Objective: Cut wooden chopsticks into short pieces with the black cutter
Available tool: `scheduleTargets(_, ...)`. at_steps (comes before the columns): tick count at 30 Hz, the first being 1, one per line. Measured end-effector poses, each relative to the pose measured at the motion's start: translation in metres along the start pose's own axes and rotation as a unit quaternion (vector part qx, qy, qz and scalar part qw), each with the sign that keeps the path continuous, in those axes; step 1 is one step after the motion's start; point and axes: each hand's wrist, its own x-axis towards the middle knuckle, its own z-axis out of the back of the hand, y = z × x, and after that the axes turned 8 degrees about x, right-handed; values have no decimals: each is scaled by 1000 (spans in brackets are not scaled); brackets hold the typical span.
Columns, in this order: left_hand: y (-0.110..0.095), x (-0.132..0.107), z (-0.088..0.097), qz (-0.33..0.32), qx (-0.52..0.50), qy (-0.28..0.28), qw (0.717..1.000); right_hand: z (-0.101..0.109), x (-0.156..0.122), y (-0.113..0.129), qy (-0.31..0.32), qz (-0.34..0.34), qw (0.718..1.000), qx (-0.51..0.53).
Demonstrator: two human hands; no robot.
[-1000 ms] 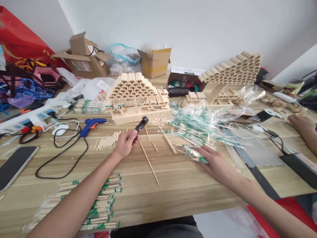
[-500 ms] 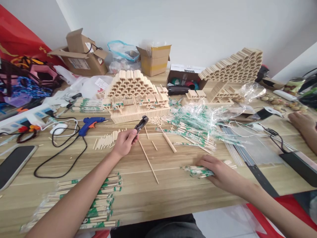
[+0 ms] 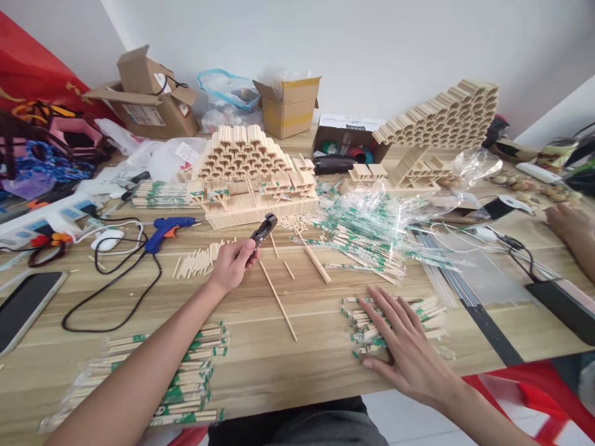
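Chopsticks on wood-grain table, white wall behind

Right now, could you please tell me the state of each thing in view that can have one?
left hand: closed around the pliers
small black pliers: held, tip up
right hand: spread flat on the bundle
wrapped chopstick bundle: fanned out on the table
blue glue gun: lying on its side
cardboard box: flaps open
phone: lying flat, screen dark

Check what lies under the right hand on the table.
The right hand rests on a loose pile of wrapped chopsticks, green-marked ends showing around the fingers. The pile beneath the palm is covered and cannot be seen.
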Motion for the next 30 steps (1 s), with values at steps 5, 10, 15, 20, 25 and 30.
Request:
scheduleTargets(5, 0, 0, 1, -1, 7, 5, 1000, -1, -10, 3, -32, -14, 999, -6)
scheduleTargets(10, 3, 0, 0, 5, -1, 1, 1000, 6, -1, -4, 7, 56, 998, 16)
scheduleTargets(15, 4, 0, 1, 4, -1, 4, 1000, 16, 2, -4, -76, 115, 987, 83)
scheduleTargets(20, 4, 0, 1, -8, 9, 6, 1000, 35, 12, -4, -150, 58, 981, 106)
scheduleTargets(25, 4, 0, 1, -11, 15, 4, 1000, 65, 65, -43, -253, -27, 966, -46)
scheduleTargets(30, 2, -1, 2, -17, 25, 5, 1000, 74, 122, -74, -205, -33, 971, -118)
